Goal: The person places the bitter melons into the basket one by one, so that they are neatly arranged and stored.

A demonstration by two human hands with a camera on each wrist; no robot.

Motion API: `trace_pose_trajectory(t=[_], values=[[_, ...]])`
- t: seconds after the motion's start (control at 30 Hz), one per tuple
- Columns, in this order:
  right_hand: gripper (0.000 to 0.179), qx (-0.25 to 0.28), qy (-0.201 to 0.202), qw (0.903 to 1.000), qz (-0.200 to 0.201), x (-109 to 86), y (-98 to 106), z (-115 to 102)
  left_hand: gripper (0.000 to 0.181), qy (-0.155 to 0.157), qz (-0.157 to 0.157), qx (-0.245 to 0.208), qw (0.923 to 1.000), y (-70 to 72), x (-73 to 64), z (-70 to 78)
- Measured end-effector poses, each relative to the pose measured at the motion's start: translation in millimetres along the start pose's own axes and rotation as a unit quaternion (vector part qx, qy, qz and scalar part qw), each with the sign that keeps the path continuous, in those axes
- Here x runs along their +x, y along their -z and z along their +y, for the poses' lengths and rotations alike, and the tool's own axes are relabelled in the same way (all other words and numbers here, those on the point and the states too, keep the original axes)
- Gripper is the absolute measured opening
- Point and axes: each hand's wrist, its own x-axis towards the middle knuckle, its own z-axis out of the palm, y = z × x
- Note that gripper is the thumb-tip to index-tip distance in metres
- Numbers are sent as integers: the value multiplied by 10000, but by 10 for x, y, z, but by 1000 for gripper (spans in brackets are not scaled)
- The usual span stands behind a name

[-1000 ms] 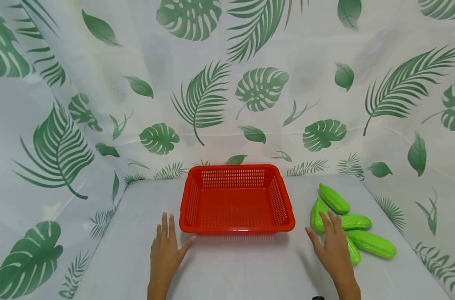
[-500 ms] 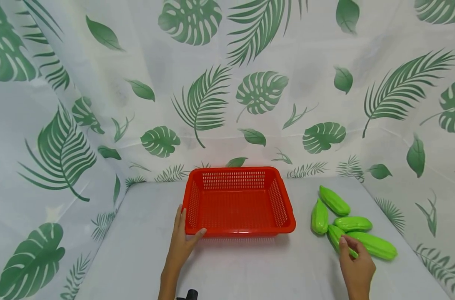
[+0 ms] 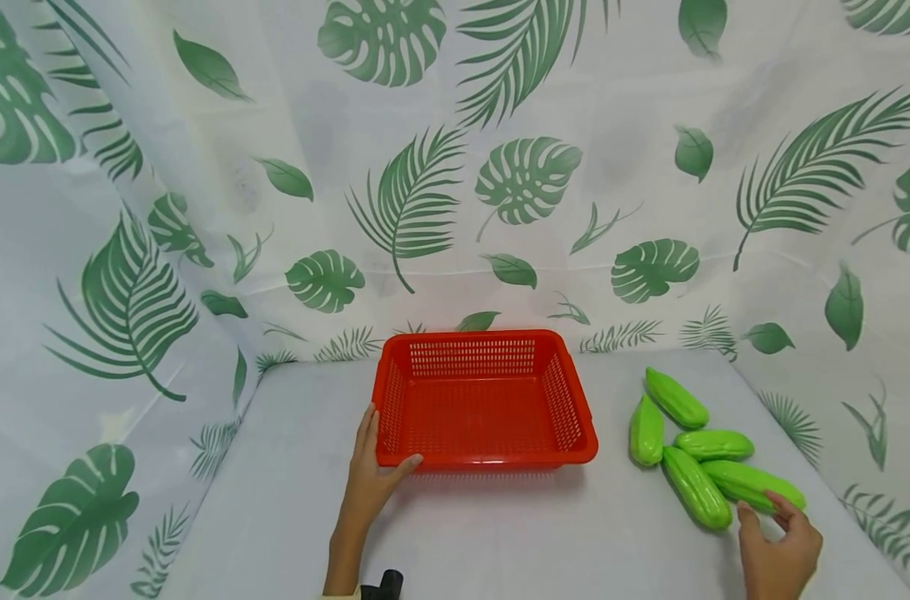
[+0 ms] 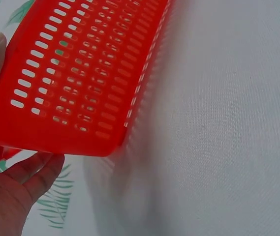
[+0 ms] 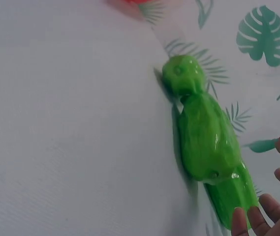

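Note:
A red plastic basket with slotted walls stands on the white table. My left hand holds its near left corner, thumb at the front rim and fingers along the left side; the left wrist view shows the fingertips against the basket's wall. Several glossy, bright green, ridged gourds lie at the right. My right hand is beside the right end of the long gourd, fingers loosely bent and apart from the thumb. Nearer the basket lies another plump gourd; in the right wrist view the fingers overlap the farthest-right gourd.
Further gourds lie behind: a short one, an oblong one and a slim one. A white leaf-printed sheet rises behind the basket and at both sides. A black strap piece shows at the left wrist.
My left hand has moved right and onto the basket's corner. My right hand has gone from over the gourds to the near plump one, then right to the long gourd's end.

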Motion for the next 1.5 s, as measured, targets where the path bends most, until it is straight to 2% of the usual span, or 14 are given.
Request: trace_pose_trajectory(t=[0.1, 0.27, 0.4, 0.63, 1.0, 1.23, 1.5], values=[[50, -179, -17, 9997, -157, 18, 13, 18, 104, 82, 1, 27, 10000, -1, -7, -2], [50, -690, 498, 9952, -487, -7, -44, 46, 106, 106, 9, 50, 9999, 12, -3, -3], [51, -857, 919, 9891, -769, -25, -101, 92, 108, 119, -32, 15, 9999, 17, 15, 10], [61, -1468, 1038, 9738, -1390, -61, -143, 90, 108, 166, -59, -5, 9998, 8, 22, 4], [66, -1659, 1179, 9673, -1516, -7, -198, 109, 109, 278, -59, -30, 9996, 8, 20, 11], [63, -1633, 1153, 9697, -1402, 22, -216, 134, 109, 414, -106, -62, 9991, -2, 5, 21], [62, -1599, 898, 9746, -1289, -39, -206, 101, 109, 364, -73, -56, 9993, -8, -3, 6]])
